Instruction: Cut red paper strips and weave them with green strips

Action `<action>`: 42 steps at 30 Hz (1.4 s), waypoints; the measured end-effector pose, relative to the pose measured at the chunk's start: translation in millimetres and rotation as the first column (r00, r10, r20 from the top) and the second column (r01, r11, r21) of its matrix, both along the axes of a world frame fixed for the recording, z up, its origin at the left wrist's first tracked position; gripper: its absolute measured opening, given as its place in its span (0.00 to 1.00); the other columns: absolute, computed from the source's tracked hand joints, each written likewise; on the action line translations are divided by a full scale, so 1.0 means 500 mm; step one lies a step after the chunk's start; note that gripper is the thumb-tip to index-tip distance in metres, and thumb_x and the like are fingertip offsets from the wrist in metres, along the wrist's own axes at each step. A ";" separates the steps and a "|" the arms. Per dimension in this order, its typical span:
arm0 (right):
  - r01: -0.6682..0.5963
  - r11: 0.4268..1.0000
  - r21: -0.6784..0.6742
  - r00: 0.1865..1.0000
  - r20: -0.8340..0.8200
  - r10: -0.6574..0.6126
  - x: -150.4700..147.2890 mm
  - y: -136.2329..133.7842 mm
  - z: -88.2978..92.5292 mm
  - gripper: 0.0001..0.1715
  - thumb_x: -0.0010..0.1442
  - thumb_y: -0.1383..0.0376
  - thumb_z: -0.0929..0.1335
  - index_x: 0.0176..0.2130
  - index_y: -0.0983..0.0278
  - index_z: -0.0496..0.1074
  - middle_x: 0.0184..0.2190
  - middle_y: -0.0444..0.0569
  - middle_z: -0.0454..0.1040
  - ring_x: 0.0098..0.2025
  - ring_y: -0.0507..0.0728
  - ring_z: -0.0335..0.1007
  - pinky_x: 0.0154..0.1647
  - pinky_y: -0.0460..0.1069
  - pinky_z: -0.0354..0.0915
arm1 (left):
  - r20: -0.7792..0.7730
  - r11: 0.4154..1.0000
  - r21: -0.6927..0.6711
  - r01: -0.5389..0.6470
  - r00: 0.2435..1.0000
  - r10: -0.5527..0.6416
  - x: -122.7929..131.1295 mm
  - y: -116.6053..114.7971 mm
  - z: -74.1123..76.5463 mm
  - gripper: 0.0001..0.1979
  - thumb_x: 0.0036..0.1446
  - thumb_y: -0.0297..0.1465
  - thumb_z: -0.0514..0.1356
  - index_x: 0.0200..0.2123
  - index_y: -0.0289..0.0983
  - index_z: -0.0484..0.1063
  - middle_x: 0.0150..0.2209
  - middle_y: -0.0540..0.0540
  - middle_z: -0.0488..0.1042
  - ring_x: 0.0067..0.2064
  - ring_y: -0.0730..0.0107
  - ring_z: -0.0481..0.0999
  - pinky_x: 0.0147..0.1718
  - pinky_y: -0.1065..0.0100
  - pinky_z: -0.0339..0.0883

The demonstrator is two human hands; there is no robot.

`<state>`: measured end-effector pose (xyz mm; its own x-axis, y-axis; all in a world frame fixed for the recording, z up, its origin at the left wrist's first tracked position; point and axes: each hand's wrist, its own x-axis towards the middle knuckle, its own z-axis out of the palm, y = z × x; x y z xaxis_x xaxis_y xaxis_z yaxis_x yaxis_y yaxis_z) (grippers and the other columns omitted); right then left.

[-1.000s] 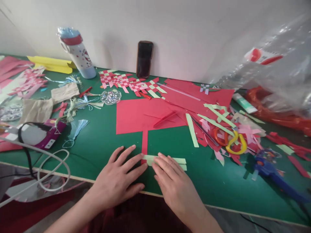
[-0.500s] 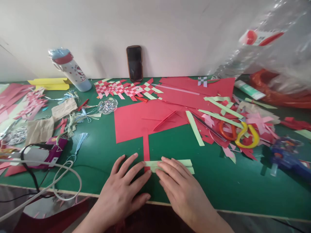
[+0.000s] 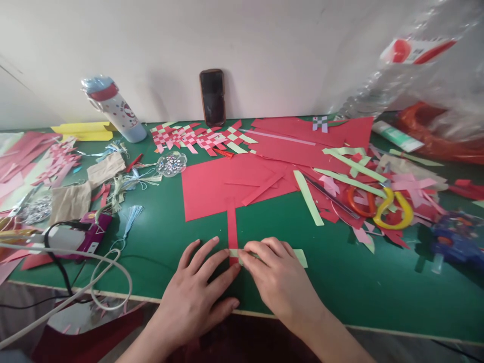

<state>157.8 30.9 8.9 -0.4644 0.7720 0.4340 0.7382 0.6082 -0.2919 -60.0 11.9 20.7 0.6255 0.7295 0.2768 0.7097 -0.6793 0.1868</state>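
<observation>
A narrow red paper strip [image 3: 232,227] runs down from the red paper sheets towards the table's front edge. Across its lower end lies a light green paper strip [image 3: 301,258], making a crossing between my hands. My left hand [image 3: 204,285] rests with its fingers spread, index and middle fingertips at the crossing and on the left ends of the strips. On the right, my right hand [image 3: 278,272] has its fingers bent together, thumb and fingertips closed on the green strip just beside the crossing. That hand covers most of the green strip's middle.
Red paper sheets [image 3: 212,186] lie ahead, with woven checkered pieces [image 3: 189,137] behind. Scissors with a yellow handle [image 3: 401,214] sit among paper scraps. A blue glue gun [image 3: 457,239] is at right. At left are a bottle [image 3: 117,111] and a white cable [image 3: 113,257]. A phone [image 3: 212,98] leans on the wall.
My right hand's fingers, which lay flatter along the green strip, are now bent and drawn together near the crossing. My left hand stays spread in place. The view has shifted slightly.
</observation>
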 end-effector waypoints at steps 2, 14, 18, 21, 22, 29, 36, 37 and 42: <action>0.004 1.000 0.003 1.000 -0.005 -0.004 0.000 0.001 -0.002 0.15 0.69 0.69 0.62 0.45 0.61 0.77 0.39 0.48 0.78 0.40 0.56 0.64 0.40 0.53 0.58 | 0.047 1.000 0.016 -0.010 0.999 0.009 -0.003 -0.003 -0.001 0.17 0.64 0.36 0.59 0.55 0.43 0.73 0.56 0.50 0.74 0.65 0.55 0.61 0.67 0.53 0.45; 0.028 0.999 0.026 0.999 0.043 -0.029 0.016 -0.009 0.003 0.14 0.69 0.67 0.63 0.47 0.60 0.77 0.42 0.47 0.79 0.42 0.55 0.65 0.43 0.53 0.57 | -0.114 0.999 0.049 0.015 0.993 -0.010 -0.002 -0.002 -0.007 0.22 0.66 0.39 0.57 0.61 0.40 0.68 0.63 0.55 0.69 0.67 0.55 0.58 0.70 0.53 0.33; 0.123 0.992 0.039 0.989 0.081 -0.126 0.090 -0.027 0.006 0.14 0.70 0.65 0.62 0.47 0.61 0.77 0.46 0.48 0.80 0.44 0.57 0.66 0.46 0.54 0.56 | -0.109 0.998 0.052 0.018 0.994 -0.013 -0.003 -0.003 -0.008 0.21 0.66 0.37 0.57 0.60 0.40 0.69 0.62 0.54 0.70 0.67 0.55 0.58 0.70 0.53 0.35; 0.176 0.983 0.057 0.976 0.119 -0.182 0.160 -0.046 0.005 0.15 0.70 0.65 0.62 0.47 0.60 0.77 0.47 0.48 0.80 0.44 0.58 0.67 0.46 0.54 0.57 | -0.105 0.998 0.060 0.014 0.994 -0.008 -0.002 -0.003 -0.007 0.21 0.65 0.36 0.58 0.60 0.40 0.69 0.61 0.52 0.71 0.67 0.55 0.58 0.70 0.52 0.37; 0.198 0.978 0.067 0.970 0.133 -0.205 0.179 -0.052 0.005 0.15 0.70 0.65 0.62 0.46 0.60 0.77 0.46 0.48 0.80 0.44 0.58 0.67 0.46 0.54 0.57 | -0.106 0.998 0.062 0.011 0.994 -0.004 -0.001 -0.003 -0.007 0.21 0.65 0.36 0.58 0.61 0.40 0.69 0.60 0.51 0.72 0.67 0.55 0.59 0.70 0.52 0.37; 0.442 0.877 0.186 0.880 0.098 -0.465 0.158 -0.068 0.014 0.15 0.67 0.67 0.63 0.48 0.65 0.77 0.41 0.55 0.77 0.42 0.62 0.65 0.41 0.56 0.57 | -0.109 0.998 0.064 0.022 0.994 -0.015 -0.003 -0.003 -0.009 0.21 0.66 0.37 0.57 0.60 0.40 0.69 0.60 0.49 0.73 0.67 0.53 0.59 0.69 0.50 0.38; 0.137 0.990 -0.043 0.991 0.006 -0.137 -0.005 -0.081 0.007 0.14 0.65 0.67 0.66 0.50 0.63 0.74 0.45 0.50 0.78 0.46 0.59 0.66 0.48 0.55 0.57 | -0.101 0.998 0.059 0.005 0.995 0.001 -0.004 -0.005 -0.011 0.20 0.66 0.37 0.57 0.60 0.41 0.70 0.59 0.49 0.73 0.67 0.54 0.60 0.69 0.51 0.37; 0.139 0.989 -0.049 0.990 0.016 -0.139 -0.005 -0.082 0.005 0.14 0.66 0.67 0.66 0.51 0.63 0.73 0.45 0.50 0.78 0.46 0.59 0.66 0.48 0.56 0.56 | -0.102 0.998 0.056 0.006 0.995 0.000 -0.004 -0.005 -0.011 0.20 0.66 0.37 0.57 0.59 0.42 0.70 0.59 0.50 0.73 0.67 0.54 0.60 0.69 0.50 0.38; 0.233 0.972 -0.027 0.970 0.073 -0.230 0.077 -0.096 0.007 0.14 0.68 0.67 0.63 0.50 0.63 0.74 0.45 0.51 0.79 0.46 0.60 0.67 0.48 0.56 0.56 | -0.064 0.999 0.054 0.007 0.998 -0.003 -0.001 -0.005 -0.010 0.20 0.66 0.36 0.57 0.59 0.40 0.70 0.58 0.49 0.74 0.67 0.54 0.60 0.69 0.50 0.39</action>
